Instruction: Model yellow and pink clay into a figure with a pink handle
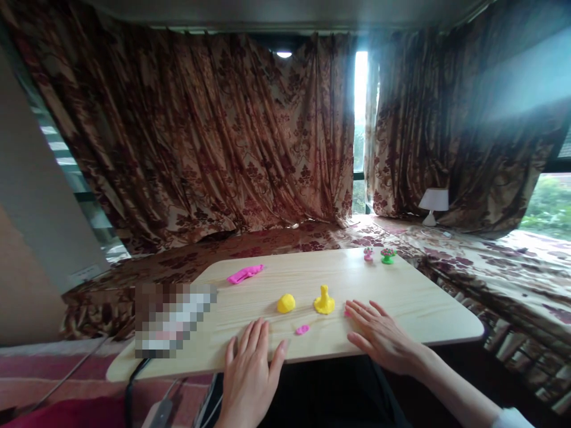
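My left hand [252, 362] lies flat at the front edge of the pale wooden table [267, 278], fingers stretched out and nothing in them. On the right, my right hand [377, 330] rests palm down, its fingers spread. A bit of pink clay [347, 312] peeks out by its fingertips; the rest is hidden. Between the hands lies a small flattened pink clay piece [303, 329]. Just beyond are a rounded yellow clay lump [286, 303] and a yellow clay shape with a wide base and upright stem [324, 301]. Neither hand touches the yellow pieces.
A bright pink packet-like item [245, 274] lies at the far left of the table. Small pink [368, 254] and green [388, 256] tree-like figures stand at the back right. A blurred-out object [176, 324] sits at left, near a black cable [130, 386]. A white lamp [433, 202] stands beyond.
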Motion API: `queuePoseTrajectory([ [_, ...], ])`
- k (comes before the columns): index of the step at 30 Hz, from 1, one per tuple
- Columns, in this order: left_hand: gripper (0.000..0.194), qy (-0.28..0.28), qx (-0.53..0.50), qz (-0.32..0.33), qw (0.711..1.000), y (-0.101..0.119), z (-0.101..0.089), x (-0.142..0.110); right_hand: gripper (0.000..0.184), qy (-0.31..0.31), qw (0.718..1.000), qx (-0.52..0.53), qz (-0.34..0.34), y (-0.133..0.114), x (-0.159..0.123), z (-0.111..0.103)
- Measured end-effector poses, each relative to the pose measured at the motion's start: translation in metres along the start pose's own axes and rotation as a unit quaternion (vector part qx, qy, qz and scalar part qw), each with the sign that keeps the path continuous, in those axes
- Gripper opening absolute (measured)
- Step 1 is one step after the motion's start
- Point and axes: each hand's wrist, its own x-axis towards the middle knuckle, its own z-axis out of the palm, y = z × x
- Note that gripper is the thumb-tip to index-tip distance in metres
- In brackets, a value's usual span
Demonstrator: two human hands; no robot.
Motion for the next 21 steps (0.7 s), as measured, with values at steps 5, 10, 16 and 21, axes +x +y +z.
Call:
queuePoseTrajectory([
  [5, 0.052, -0.001, -0.001, 0.003, 1.000, -0.003, -0.002, 0.001, 0.057, 0.010, 1.000, -0.005, 0.002, 0.001, 0.010, 0.002],
  [10, 0.052, -0.004, -0.004, -0.002, 1.000, -0.001, -0.004, 0.000, 0.060, -0.011, 0.999, 0.024, -0.038, -0.012, -0.010, 0.002],
  [16, 0.051, 0.007, -0.007, 0.000, 1.000, -0.005, -0.001, -0.001, 0.055, 0.003, 1.000, 0.021, -0.019, -0.008, 0.008, -0.003],
  [21, 0.046, 0.028, -0.066, 0.002, 0.997, -0.001, -0.002, 0.001, 0.054, -0.015, 0.996, 0.070, -0.048, -0.020, -0.020, -0.012],
])
